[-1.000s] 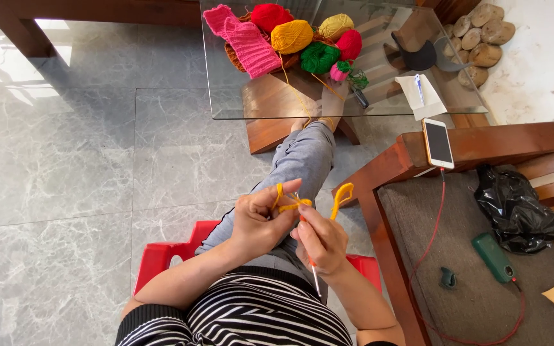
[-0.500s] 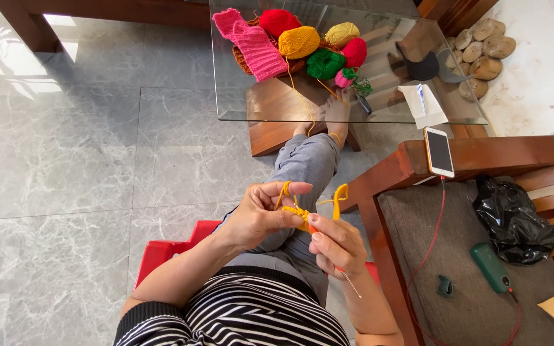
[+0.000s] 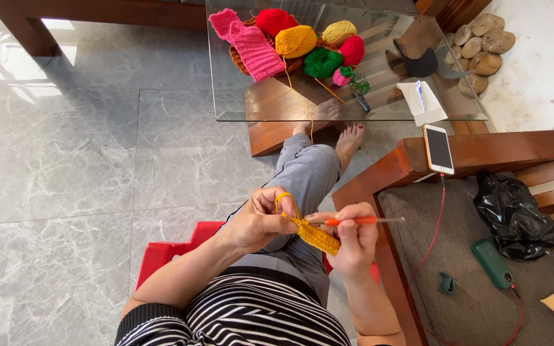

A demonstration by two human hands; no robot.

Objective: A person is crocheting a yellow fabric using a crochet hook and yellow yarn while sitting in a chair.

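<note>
My left hand point(image 3: 259, 221) pinches the upper end of a small yellow-orange crochet strip point(image 3: 316, 236), with a loop of the same yarn over its forefinger. My right hand point(image 3: 354, 240) grips a crochet hook with an orange handle point(image 3: 352, 220), held level, its metal shaft pointing right. The strip hangs between both hands above my lap. A yellow strand point(image 3: 300, 102) runs from my hands up to the yellow yarn ball point(image 3: 295, 41) on the glass table point(image 3: 226, 90).
Red, green, pink and pale yellow yarn balls and a pink knitted piece point(image 3: 246, 43) lie on the table. A phone point(image 3: 438, 148) rests on the wooden bench arm, its red cable trailing over the cushion. A black bag point(image 3: 514, 214) and green device point(image 3: 492, 264) lie there.
The hook has swung from pointing down to lying level across my right hand. The yarn loops have drawn in, and the strip now hangs between both hands.
</note>
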